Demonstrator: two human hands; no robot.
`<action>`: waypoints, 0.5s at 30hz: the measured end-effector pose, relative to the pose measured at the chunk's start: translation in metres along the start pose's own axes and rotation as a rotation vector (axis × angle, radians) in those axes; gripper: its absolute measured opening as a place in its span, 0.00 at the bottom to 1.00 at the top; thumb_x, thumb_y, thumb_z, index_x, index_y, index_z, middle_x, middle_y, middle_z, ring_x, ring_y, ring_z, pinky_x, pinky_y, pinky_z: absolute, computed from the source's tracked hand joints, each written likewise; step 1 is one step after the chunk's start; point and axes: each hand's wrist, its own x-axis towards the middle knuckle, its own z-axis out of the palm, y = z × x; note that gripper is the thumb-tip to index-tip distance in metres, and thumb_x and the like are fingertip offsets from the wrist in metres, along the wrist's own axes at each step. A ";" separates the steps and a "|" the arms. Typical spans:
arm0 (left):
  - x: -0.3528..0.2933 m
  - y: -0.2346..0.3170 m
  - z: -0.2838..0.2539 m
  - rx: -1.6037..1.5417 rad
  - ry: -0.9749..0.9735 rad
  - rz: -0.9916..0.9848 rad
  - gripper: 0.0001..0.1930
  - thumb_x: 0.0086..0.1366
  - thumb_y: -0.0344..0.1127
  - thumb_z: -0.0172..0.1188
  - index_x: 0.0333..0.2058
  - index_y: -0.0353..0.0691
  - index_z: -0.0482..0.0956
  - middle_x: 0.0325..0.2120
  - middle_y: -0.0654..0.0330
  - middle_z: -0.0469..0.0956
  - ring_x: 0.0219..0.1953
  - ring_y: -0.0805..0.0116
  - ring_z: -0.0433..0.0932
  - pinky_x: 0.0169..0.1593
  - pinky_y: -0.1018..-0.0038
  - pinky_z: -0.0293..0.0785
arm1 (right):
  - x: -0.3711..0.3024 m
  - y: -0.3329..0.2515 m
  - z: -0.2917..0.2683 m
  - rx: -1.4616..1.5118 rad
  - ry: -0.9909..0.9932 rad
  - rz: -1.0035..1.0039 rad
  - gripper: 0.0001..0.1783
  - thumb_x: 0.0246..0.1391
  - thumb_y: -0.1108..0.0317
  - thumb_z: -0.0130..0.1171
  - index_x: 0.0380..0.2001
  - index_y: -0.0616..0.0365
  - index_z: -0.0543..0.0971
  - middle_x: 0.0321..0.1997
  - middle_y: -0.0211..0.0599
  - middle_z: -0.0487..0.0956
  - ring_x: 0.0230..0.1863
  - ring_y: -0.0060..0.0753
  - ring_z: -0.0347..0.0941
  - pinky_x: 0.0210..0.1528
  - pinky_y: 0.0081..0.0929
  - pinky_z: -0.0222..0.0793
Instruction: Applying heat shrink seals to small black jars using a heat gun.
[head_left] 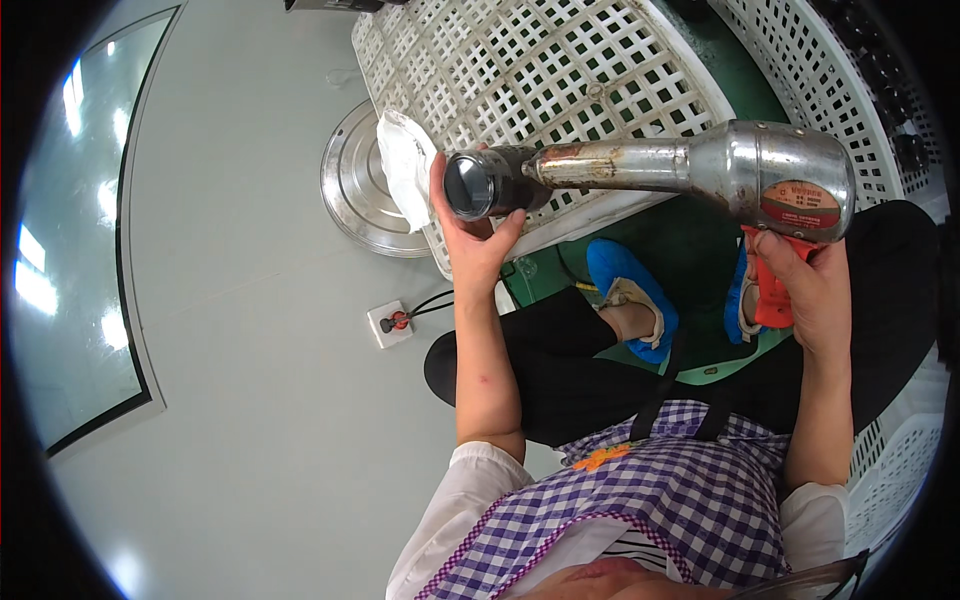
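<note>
My left hand [476, 250] has its fingers wrapped round a dark jar [512, 180], tilted so that its round, glossy end faces me. In my right hand [818, 290] is a heat gun [790, 170] with a worn metal barrel and a red handle [770, 290]. The gun's nozzle points left, right at the side of the jar; whether they touch I cannot tell. A crumpled white cloth or bag [405, 165] lies just beyond my left fingers, on the edge of an upturned white plastic crate [560, 70].
Behind the cloth is a round metal lid or stool top [345, 195]. On the right stands a white perforated basket [800, 70], with dark round jars [910, 150] past it. Another white basket [900, 470] is at lower right. A wall socket [388, 325] with a black cable sits left.
</note>
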 end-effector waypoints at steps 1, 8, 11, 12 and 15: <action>-0.001 0.002 0.002 -0.095 -0.055 0.014 0.58 0.39 0.23 0.71 0.64 0.45 0.39 0.59 0.53 0.55 0.57 0.60 0.63 0.58 0.64 0.66 | 0.000 0.000 0.000 0.008 0.002 0.000 0.18 0.47 0.68 0.67 0.41 0.64 0.77 0.30 0.32 0.79 0.25 0.16 0.71 0.28 0.14 0.66; 0.002 -0.003 0.014 0.160 -0.037 -0.133 0.31 0.46 0.23 0.69 0.51 0.34 0.69 0.44 0.57 0.75 0.42 0.71 0.76 0.46 0.74 0.73 | -0.001 -0.002 0.004 -0.017 -0.024 -0.022 0.17 0.46 0.72 0.66 0.41 0.65 0.76 0.30 0.33 0.78 0.26 0.18 0.72 0.30 0.15 0.68; 0.000 0.002 0.024 0.090 0.045 -0.047 0.18 0.48 0.24 0.68 0.39 0.33 0.75 0.33 0.62 0.78 0.35 0.75 0.76 0.41 0.77 0.73 | -0.011 0.000 -0.003 -0.080 0.028 -0.039 0.16 0.45 0.76 0.64 0.40 0.65 0.76 0.31 0.35 0.79 0.31 0.23 0.74 0.36 0.19 0.70; 0.000 0.004 0.022 0.072 0.046 -0.038 0.19 0.48 0.24 0.68 0.40 0.34 0.74 0.34 0.62 0.78 0.35 0.75 0.76 0.42 0.77 0.73 | -0.013 0.003 -0.008 -0.090 0.009 -0.048 0.16 0.45 0.76 0.64 0.40 0.65 0.76 0.31 0.35 0.79 0.31 0.23 0.74 0.36 0.19 0.70; -0.003 0.001 0.013 0.045 0.077 -0.044 0.25 0.47 0.24 0.69 0.44 0.35 0.68 0.37 0.61 0.75 0.38 0.73 0.75 0.43 0.75 0.73 | -0.022 0.004 -0.008 -0.158 0.043 -0.133 0.14 0.44 0.76 0.66 0.36 0.67 0.76 0.33 0.38 0.79 0.34 0.27 0.76 0.39 0.22 0.72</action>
